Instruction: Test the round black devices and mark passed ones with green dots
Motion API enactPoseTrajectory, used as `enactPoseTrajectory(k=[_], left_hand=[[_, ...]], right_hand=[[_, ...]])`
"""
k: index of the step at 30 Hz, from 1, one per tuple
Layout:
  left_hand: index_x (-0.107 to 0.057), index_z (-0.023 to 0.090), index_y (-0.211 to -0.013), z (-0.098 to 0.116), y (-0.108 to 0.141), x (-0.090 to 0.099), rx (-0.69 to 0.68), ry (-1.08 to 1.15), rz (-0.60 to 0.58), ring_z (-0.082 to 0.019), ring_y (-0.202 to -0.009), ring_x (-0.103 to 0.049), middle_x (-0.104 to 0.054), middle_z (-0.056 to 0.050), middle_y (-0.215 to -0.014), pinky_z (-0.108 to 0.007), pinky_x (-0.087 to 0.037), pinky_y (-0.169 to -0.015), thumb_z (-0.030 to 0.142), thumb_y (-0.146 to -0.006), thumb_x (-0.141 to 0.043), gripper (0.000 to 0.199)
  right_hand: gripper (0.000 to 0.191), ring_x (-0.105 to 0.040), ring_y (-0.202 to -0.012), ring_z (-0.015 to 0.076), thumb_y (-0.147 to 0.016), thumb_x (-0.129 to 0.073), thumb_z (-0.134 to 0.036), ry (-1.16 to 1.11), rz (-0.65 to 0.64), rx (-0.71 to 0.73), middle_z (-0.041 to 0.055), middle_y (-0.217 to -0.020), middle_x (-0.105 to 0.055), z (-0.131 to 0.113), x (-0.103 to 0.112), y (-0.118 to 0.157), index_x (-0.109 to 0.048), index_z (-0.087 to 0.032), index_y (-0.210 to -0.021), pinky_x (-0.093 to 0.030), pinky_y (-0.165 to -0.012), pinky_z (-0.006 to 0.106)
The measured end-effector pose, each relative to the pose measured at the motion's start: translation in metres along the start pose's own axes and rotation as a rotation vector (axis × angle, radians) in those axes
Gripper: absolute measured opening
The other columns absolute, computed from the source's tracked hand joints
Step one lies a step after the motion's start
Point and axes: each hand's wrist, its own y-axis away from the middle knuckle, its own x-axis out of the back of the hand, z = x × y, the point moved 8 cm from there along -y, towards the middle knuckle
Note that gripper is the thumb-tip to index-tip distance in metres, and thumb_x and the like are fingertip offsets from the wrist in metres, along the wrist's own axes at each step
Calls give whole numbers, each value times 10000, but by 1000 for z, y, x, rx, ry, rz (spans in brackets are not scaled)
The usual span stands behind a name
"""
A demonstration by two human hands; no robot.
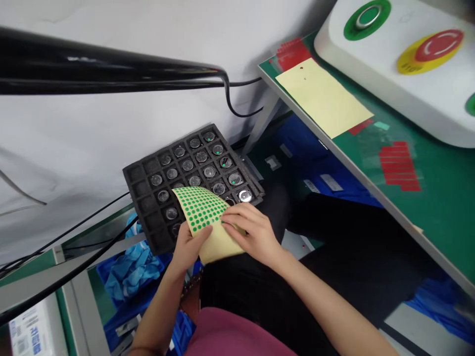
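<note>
A pale yellow sheet (218, 244) with rows of small green round stickers lies over my lap and the near edge of a black tray. My left hand (188, 247) grips its left edge, thumb on top. My right hand (254, 230) has its fingers pinched together on the sheet's right side, by the stickers' lower rows. Behind the sheet, the black compartment tray (143, 201) holds several round, glassy discs (210, 171). A green dot (217, 152) shows on some discs in the right column. The sheet hides part of the tray.
On the green bench (438, 198) at right are a yellow sheet (322, 96), red strips (399, 165) and a white control box (389, 64) with buttons. A black bar (111, 66) crosses the upper left. Blue cloth (135, 269) lies in a blue bin at lower left.
</note>
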Motion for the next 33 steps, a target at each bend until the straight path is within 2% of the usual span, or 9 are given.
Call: enactPoseTrajectory(k=[4,11,15,21,23,25,28,31,33], left_hand=[[-710,124,-697,10,7,-10,-31,-51,-62,-155,-588,-614,-720,-47,-701,-235,-500,-552,318,-640,-736,203],[-705,129,-696,17,15,-12,-52,-74,-70,-202,-640,-653,-711,-57,-686,-269,-532,-579,348,-655,-734,225],[-720,135,-731,18,15,-12,-63,-65,-90,-198,-658,-665,-723,-53,-706,-258,-535,-592,330,-684,-720,200],[-706,142,-711,6,10,-5,20,37,-4,-202,-647,-678,-731,-43,-700,-265,-542,-599,305,-623,-768,196],[-702,138,-736,-8,6,4,115,125,97,-207,-605,-676,-731,-45,-685,-280,-543,-575,312,-568,-793,258],[-694,131,-742,-23,0,18,184,199,226,-211,-577,-676,-729,-45,-670,-284,-541,-558,291,-514,-810,302],[-675,133,-728,-39,-7,40,212,243,360,-208,-585,-686,-728,-37,-660,-277,-545,-570,253,-495,-800,290],[-658,146,-736,-47,-11,55,218,256,410,-208,-612,-699,-727,-27,-653,-291,-561,-613,239,-532,-771,251],[-656,147,-748,-49,-10,58,224,268,418,-217,-632,-707,-727,-30,-653,-311,-570,-639,228,-545,-763,243]], right_hand=[[112,-662,-786,178,-892,-596,-176,53,-18,-17,49,-878,-734,-1,-1,4,-703,-209,-890,-551,-711,334],[114,-675,-796,173,-876,-610,-148,-9,48,-47,35,-840,-741,-4,3,8,-670,-213,-804,-545,-736,335],[77,-671,-790,177,-854,-642,-141,-29,86,-90,41,-828,-730,0,3,8,-666,-207,-886,-551,-724,325],[99,-656,-843,202,-844,-637,-112,73,99,25,52,-895,-734,-4,-7,13,-658,-208,-832,-528,-791,375],[74,-654,-884,206,-858,-617,-148,33,103,-29,66,-941,-726,14,-14,13,-653,-204,-825,-516,-833,383],[108,-658,-888,203,-874,-583,-222,-58,107,-229,75,-945,-710,52,-23,12,-639,-201,-785,-523,-818,361],[179,-663,-699,181,-862,-541,-281,-125,60,-504,56,-774,-682,117,-44,5,-610,-192,-723,-534,-642,296],[171,-596,-471,143,-819,-544,-235,-129,-61,-583,-9,-555,-607,157,-66,-6,-591,-188,-662,-478,-498,244],[173,-566,-427,134,-786,-557,-201,-113,-133,-617,-34,-490,-567,170,-77,-9,-581,-193,-614,-452,-488,231]])
